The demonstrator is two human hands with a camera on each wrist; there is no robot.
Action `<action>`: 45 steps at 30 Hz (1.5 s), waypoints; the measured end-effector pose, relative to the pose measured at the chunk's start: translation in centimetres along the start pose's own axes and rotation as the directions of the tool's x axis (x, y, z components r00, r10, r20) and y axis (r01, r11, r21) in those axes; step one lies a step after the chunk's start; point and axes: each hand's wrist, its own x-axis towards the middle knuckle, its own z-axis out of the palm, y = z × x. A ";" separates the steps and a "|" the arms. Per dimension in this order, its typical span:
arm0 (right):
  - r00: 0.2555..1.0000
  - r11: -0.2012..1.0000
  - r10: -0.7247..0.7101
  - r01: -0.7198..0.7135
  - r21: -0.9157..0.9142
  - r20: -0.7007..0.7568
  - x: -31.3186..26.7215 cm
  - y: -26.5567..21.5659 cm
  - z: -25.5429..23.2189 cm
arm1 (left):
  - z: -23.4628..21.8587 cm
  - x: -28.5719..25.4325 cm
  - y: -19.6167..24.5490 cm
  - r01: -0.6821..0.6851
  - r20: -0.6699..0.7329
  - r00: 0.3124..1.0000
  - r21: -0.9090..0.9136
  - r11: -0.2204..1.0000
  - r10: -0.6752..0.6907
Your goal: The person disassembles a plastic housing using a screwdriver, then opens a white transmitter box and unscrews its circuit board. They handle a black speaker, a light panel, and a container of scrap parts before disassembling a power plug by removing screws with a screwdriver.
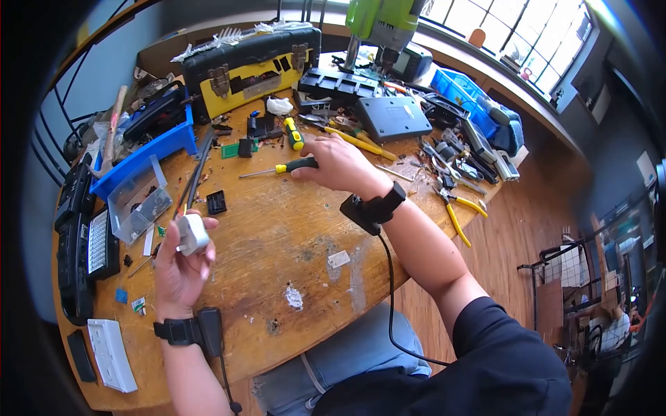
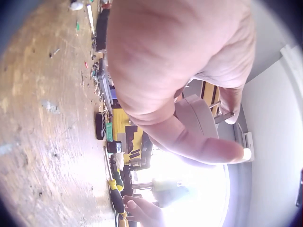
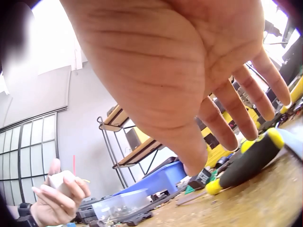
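My left hand [image 1: 182,267] holds a white power plug [image 1: 193,234] between thumb and fingers, above the table's left side. Metal prongs stick out of the plug in the left wrist view, and a thin red wire [image 3: 74,165] rises from it in the right wrist view. Over a black-and-yellow screwdriver [image 1: 300,165] reaches my right hand [image 1: 340,165]. Its fingers extend above the handle [image 3: 251,163] without curling round it, as the right wrist view shows. The screwdriver lies on the wooden table, its shaft toward the left. Another yellow-and-green screwdriver [image 1: 293,134] lies just beyond.
A yellow-and-black toolbox [image 1: 250,87] stands at the back, beside a green drill [image 1: 381,17] on a stand. Blue bins [image 1: 149,159] and a clear box [image 1: 141,201] line the left. Yellow-handled pliers [image 1: 454,215] lie near the right edge. A white socket strip [image 1: 112,355] sits front left.
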 end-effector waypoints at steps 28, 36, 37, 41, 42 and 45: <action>0.992 -0.078 -0.033 -0.126 0.989 0.123 0.5 1.0 2.3 | 1.1 0.1 -1.3 0.051 0.012 0.999 0.137 0.989 -0.053; 0.972 -0.350 -0.233 -0.041 0.936 -0.045 0.4 1.8 3.4 | 2.1 0.1 -0.8 -0.005 0.035 0.999 0.128 0.992 0.000; 0.971 -0.352 -0.237 -0.045 0.935 -0.043 0.4 1.8 3.5 | 2.1 0.2 -0.9 -0.007 0.063 0.998 0.113 0.994 -0.001; 0.957 -0.384 -0.289 -0.082 0.920 -0.035 0.2 1.9 3.5 | 1.7 0.2 -1.1 -0.006 0.153 0.988 0.046 0.999 -0.001; 0.956 -0.388 -0.292 -0.091 0.917 -0.028 0.2 1.8 3.6 | 1.6 0.2 -1.1 -0.011 0.149 0.989 0.047 0.999 0.004; 0.944 -0.374 -0.328 -0.090 0.923 -0.041 0.3 2.0 3.6 | 1.7 0.0 -1.0 0.004 0.142 0.990 0.028 1.000 -0.008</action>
